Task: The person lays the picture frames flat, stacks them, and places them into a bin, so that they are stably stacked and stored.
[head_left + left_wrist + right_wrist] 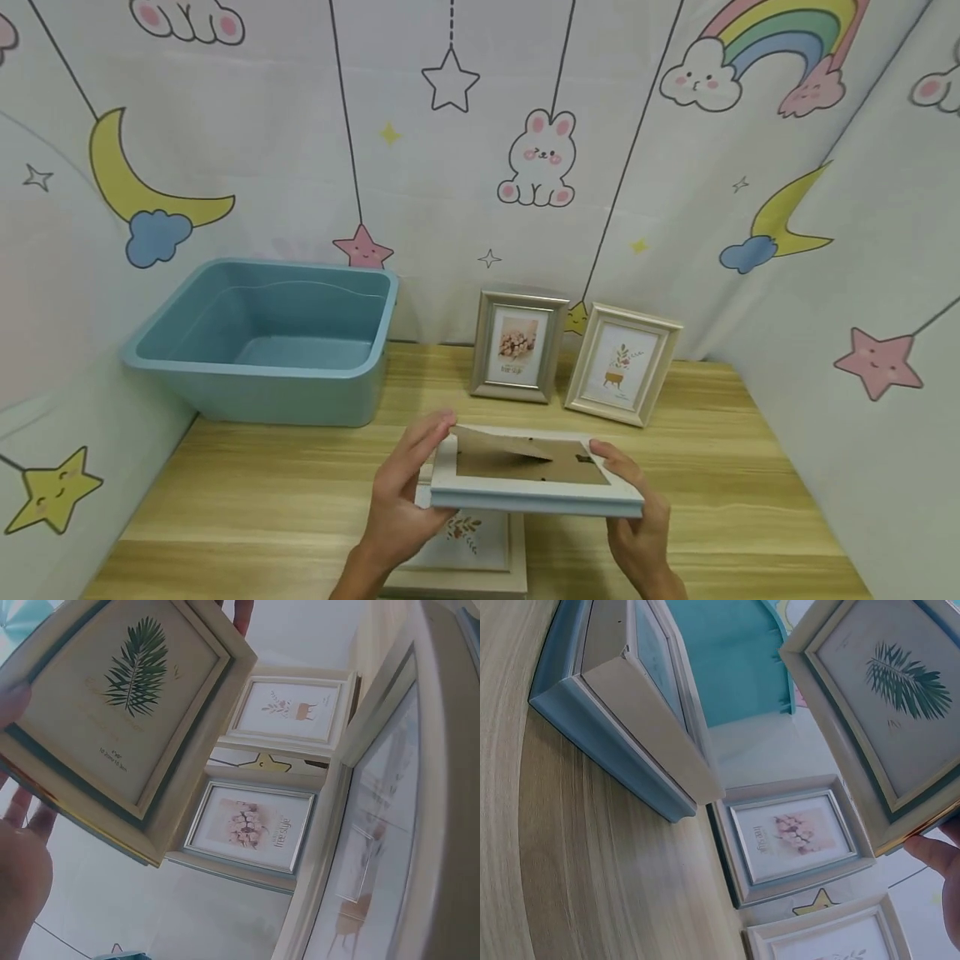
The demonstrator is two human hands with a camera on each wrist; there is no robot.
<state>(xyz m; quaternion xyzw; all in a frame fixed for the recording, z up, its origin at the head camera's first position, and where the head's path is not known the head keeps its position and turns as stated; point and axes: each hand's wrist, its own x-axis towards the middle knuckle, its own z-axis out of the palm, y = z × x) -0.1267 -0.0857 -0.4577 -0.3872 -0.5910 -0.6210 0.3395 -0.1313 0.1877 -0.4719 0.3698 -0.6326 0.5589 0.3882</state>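
A picture frame (536, 498) is held up between both hands, its brown backing board (487, 468) with a lifted stand flap facing up in the head view. My left hand (408, 492) grips its left edge, and my right hand (639, 521) grips the right edge. From below, the left wrist view shows the frame's front, with a green palm leaf print (137, 667) inside a gold and green border. Under the held frame, a stack of frames (622, 712) lies on the table; its top one (487, 546) bears a plant print and is partly hidden by the left hand.
Two frames stand upright at the back of the wooden table (300, 500): a silver-toned one (519, 346) with a flower print and a cream one (624, 364) with a potted plant print. A blue plastic tub (277, 396) sits at the back left, before a cartoon-patterned curtain (450, 167).
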